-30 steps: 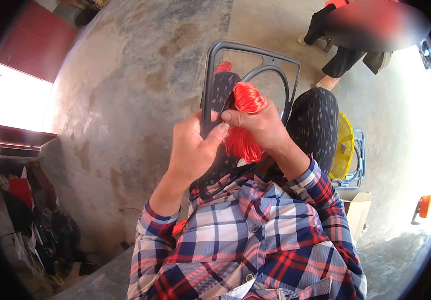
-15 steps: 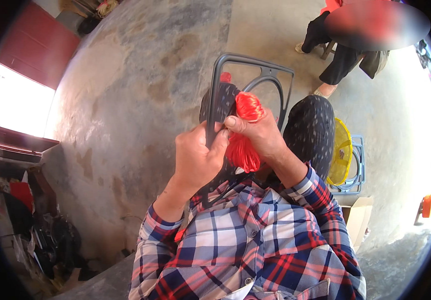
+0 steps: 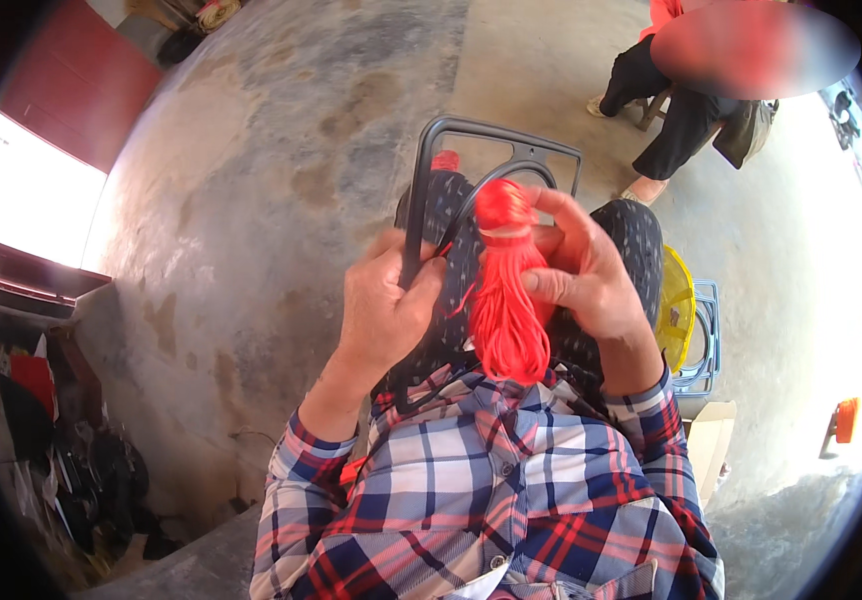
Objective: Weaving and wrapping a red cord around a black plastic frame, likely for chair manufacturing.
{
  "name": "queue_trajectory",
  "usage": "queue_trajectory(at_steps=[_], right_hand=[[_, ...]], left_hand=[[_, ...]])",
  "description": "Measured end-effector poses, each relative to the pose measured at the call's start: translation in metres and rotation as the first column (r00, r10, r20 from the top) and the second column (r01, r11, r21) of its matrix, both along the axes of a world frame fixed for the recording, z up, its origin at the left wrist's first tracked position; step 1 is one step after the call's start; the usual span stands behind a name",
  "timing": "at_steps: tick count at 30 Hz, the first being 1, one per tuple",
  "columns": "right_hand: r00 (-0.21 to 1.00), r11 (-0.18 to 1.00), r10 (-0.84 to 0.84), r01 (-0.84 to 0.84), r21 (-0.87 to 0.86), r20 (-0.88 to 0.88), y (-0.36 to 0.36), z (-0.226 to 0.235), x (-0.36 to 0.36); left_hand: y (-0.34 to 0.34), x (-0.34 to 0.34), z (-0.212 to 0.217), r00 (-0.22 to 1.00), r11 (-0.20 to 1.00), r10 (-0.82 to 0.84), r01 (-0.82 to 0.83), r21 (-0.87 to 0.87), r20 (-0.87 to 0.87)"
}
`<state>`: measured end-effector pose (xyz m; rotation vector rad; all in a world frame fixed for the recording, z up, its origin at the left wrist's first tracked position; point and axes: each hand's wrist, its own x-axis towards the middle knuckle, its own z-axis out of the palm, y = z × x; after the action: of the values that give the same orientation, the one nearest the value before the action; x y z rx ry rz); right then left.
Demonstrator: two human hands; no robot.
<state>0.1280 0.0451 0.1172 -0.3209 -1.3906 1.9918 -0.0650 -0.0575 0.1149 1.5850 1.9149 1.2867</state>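
A dark grey rectangular frame (image 3: pixel 418 200) with a round ring inside it stands tilted over my lap. My left hand (image 3: pixel 383 305) is wrapped round its left side bar, thumb pressed toward the fingers. In my right hand (image 3: pixel 596 285) is a bundle of shiny red cord (image 3: pixel 511 320), bound near its top so that the lower strands hang like a tassel. Thumb and fingers hold it from the right, in front of the frame. A thin red strand shows near the left thumb; whether it is tied to the bar is hard to see.
Right of my knee, a yellow mesh basket-like thing (image 3: pixel 675 305) rests by a light-blue frame (image 3: pixel 715 340). An open cardboard box (image 3: pixel 711 440) stands nearer. Another person in dark trousers (image 3: pixel 686 140) sits at the far right. Mixed clutter (image 3: pixel 81 470) lies at the lower left.
My right hand has moved away from the left thumb and turned, bringing the red cord bundle right and into fuller view. My left hand stays on the frame, which has shifted slightly left.
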Motion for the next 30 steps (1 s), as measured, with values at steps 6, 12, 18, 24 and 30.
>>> queue_trajectory(at_steps=[6, 12, 18, 24, 30], right_hand=[[0.972, 0.969, -0.207, 0.188, 0.159, 0.110, 0.022, 0.001, -0.024], [0.984, 0.970, -0.025, -0.020, -0.244, -0.178, 0.020, -0.018, -0.018], [0.973, 0.666, -0.043, -0.140, -0.732, -0.226, 0.014, -0.068, -0.038], [0.793, 0.580, -0.014, -0.489, -0.651, -0.609, 0.035, -0.065, -0.049], [0.935, 0.735, -0.290, 0.082, -0.673, -0.202, 0.058, -0.086, -0.036]], left_hand=[[0.019, 0.013, 0.003, 0.917, 0.938, -0.058, 0.185, 0.292, -0.394], [0.013, 0.002, 0.001, 0.937, 0.915, -0.331, 0.348, 0.206, -0.109], [0.010, 0.010, 0.003, 0.703, 0.854, -0.516, 0.377, 0.358, 0.490], [0.008, 0.004, 0.005, 0.919, 0.914, -0.393, 0.387, 0.125, 0.031], [0.008, -0.001, 0.003, 0.930, 0.917, -0.362, 0.345, 0.199, 0.055]])
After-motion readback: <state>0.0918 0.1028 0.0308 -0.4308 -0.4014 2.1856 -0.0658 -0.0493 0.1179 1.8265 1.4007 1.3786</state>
